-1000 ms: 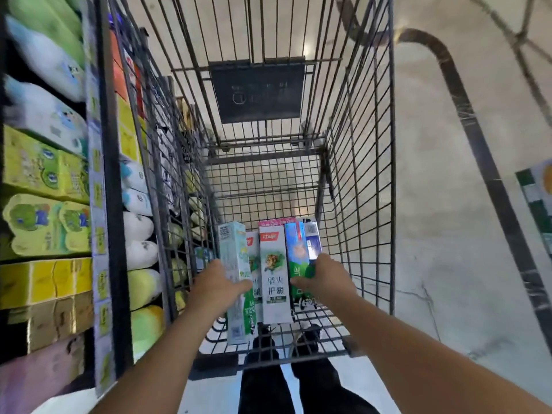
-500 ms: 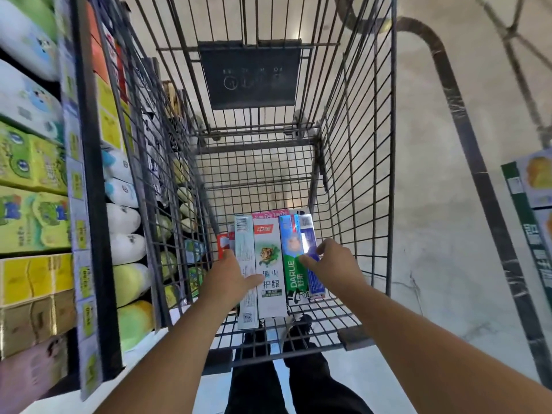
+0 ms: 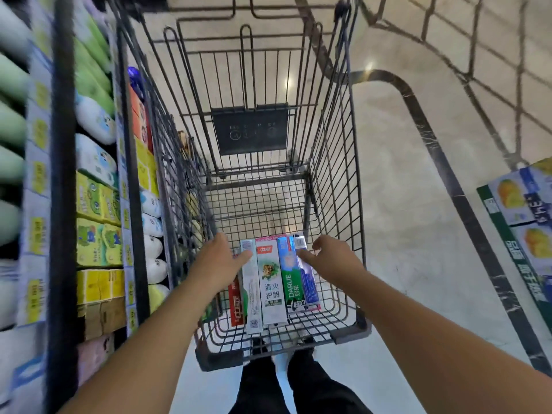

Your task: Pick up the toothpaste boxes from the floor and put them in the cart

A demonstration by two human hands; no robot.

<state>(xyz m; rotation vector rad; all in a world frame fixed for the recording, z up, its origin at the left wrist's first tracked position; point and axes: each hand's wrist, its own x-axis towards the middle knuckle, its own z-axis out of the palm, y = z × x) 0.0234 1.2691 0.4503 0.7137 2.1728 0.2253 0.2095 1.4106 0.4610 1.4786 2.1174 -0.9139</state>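
Colourful cardboard toothpaste boxes (image 3: 273, 282) lie side by side on the wire floor of the grey metal shopping cart (image 3: 334, 186).
My left hand (image 3: 219, 259) rests spread, thumb touching the leftmost white box; my right hand (image 3: 331, 258) hovers with loosely curled fingers, forefinger touching the blue-purple box, gripping nothing.

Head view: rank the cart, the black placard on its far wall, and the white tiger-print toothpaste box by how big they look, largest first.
1. Cart, which fills most of the frame.
2. Black placard.
3. White tiger-print toothpaste box.
The last two are unsure: the box lies nearer the camera, so their areas look fairly close.
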